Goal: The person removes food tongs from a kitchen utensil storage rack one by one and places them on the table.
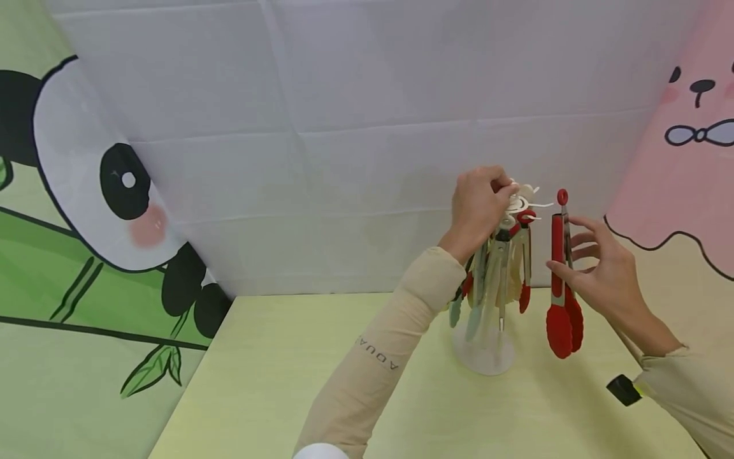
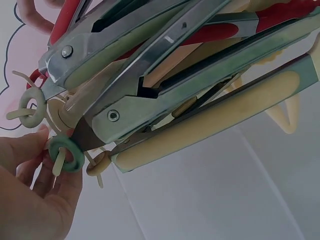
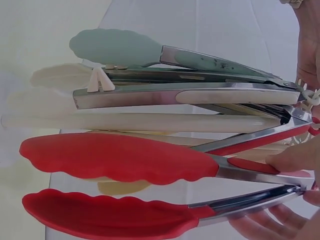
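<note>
My right hand (image 1: 610, 274) holds a pair of red-tipped tongs (image 1: 559, 331) upright, just right of a hanging stand, thumb on one side and fingers on the other. In the right wrist view the two scalloped red heads (image 3: 120, 157) are spread slightly apart. At the stand's top, my left hand (image 1: 478, 207) grips the white hook holder (image 1: 518, 204) with bent fingers. Several tongs hang from its hooks, among them pale green tongs (image 3: 115, 47) and another red-tipped pair (image 1: 524, 298). Close to the left fingers in the left wrist view is a green hanging ring (image 2: 67, 152).
The stand's round white base (image 1: 484, 357) rests on a pale yellow table (image 1: 275, 382). Behind the table hangs a white cloth (image 1: 367, 166). A panda print (image 1: 80, 191) is on the left and a pink animal print (image 1: 676, 172) on the right.
</note>
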The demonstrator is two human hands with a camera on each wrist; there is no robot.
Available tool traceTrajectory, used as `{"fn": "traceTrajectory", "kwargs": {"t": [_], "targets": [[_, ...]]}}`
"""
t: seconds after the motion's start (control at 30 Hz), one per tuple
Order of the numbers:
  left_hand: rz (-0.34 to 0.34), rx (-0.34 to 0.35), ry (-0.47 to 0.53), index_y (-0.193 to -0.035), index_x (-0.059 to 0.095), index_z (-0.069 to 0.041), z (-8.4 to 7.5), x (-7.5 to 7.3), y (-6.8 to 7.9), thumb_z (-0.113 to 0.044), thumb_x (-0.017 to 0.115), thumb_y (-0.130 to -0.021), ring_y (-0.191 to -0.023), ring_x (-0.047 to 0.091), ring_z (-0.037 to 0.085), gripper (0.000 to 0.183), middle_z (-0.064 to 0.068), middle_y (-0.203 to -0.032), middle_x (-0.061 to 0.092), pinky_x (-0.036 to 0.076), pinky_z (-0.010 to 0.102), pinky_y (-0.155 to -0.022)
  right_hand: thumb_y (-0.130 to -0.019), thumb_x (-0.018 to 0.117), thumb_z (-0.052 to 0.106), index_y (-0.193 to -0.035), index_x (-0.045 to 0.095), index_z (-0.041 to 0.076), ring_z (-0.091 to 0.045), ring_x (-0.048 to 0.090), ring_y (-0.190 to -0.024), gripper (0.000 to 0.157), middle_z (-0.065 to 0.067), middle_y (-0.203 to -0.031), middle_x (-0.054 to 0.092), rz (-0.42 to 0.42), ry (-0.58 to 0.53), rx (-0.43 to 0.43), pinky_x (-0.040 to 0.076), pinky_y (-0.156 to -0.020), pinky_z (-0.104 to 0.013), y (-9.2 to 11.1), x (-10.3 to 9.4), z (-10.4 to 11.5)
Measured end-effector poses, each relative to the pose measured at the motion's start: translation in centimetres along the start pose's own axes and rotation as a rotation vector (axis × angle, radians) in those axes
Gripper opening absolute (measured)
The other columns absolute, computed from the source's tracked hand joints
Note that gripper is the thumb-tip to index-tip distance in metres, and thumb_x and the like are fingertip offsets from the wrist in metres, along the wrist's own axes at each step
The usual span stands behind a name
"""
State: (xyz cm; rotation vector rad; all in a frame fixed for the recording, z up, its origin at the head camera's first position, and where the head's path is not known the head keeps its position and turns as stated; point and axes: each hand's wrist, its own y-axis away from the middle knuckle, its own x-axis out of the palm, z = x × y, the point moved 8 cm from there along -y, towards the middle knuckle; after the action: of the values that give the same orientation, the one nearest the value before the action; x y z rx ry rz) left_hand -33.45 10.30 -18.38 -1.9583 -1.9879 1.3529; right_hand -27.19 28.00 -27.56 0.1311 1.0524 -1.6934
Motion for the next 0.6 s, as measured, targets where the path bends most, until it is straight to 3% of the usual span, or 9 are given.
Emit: {"fn": "traceTrajectory", "kwargs": {"t": [0.6], "targets": [[-0.002,0.004,-0.042,-0.074,0.067,-0.012,0.05,0.20,-0.16,-0.018,0.070,-0.087,-0.066,0.051,0.002,0.015,-0.006,-0.075,0.063,0.039,0.013,-0.055,-0.074,0.079,0.009,-0.137,0.043,0.009,0.005,0.051,-0.073,0.072,-0.017,-0.095,0.058,0.007,0.060,-0.021,0.043,-0.054,-0.013,0.66,0.80,-0.80]]}}
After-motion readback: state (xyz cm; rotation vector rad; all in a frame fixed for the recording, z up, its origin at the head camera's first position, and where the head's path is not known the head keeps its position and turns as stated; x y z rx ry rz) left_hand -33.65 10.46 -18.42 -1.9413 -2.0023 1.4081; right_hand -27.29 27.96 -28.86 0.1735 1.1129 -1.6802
